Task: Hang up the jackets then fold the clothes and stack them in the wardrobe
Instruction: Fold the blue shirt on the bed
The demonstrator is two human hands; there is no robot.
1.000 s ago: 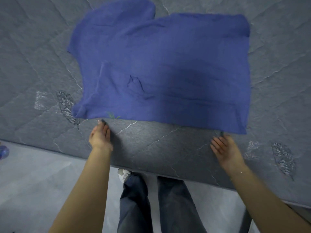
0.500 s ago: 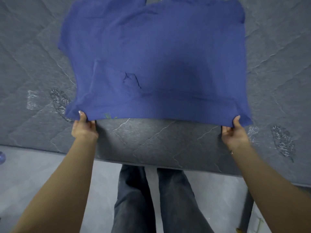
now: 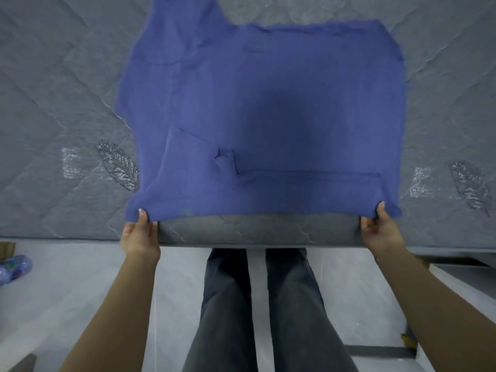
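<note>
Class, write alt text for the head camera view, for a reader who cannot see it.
A blue garment lies spread on a grey quilted mattress, and a person standing at the bed's edge pinches its two near corners, the left hand on one and the right hand on the other. The near hem is lifted slightly off the mattress between them.

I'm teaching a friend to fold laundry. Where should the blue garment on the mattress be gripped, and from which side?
Grip the blue garment at its two near corners, from the mattress edge, as the left hand and right hand do. It lies spread flat, so that straight edge probably lifts evenly for folding.
</note>
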